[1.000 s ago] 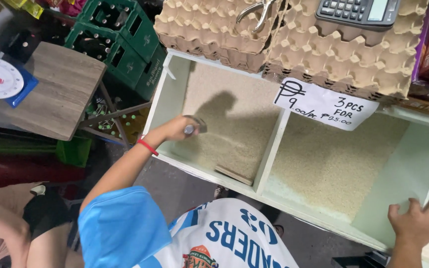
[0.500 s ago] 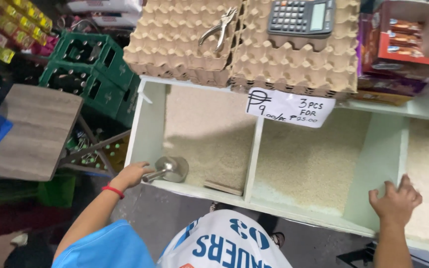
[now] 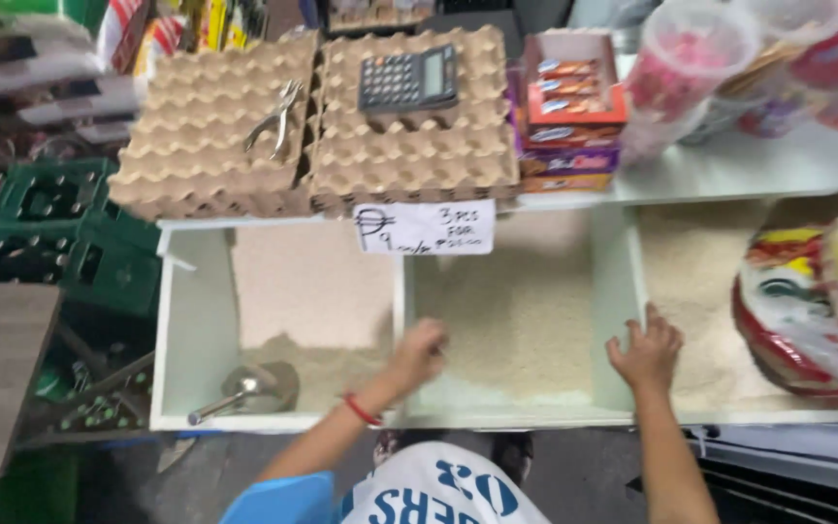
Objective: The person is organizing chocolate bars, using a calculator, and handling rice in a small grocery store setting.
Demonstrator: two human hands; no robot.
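Observation:
A white wooden bin [image 3: 178, 330] has compartments filled with rice. My left hand [image 3: 421, 349], with a red band at the wrist, rests with curled fingers at the divider between the left and middle compartments and holds nothing I can see. My right hand [image 3: 647, 347] lies with fingers spread on the divider [image 3: 616, 291] between the middle and right compartments. A metal scoop [image 3: 249, 388] lies loose in the rice of the left compartment, its handle pointing to the front left.
Stacked cardboard egg trays [image 3: 215, 126] sit behind the bin, with metal tongs [image 3: 276, 116] and a calculator [image 3: 407, 78] on them. A handwritten paper sign [image 3: 426, 228] hangs below. Snack boxes [image 3: 574, 107] stand behind, green crates [image 3: 41, 233] at left, a plastic bag [image 3: 812, 301] at right.
My left hand let go of the metal scoop and moved right to the divider. The scoop now lies in the left compartment. The view has swung right.

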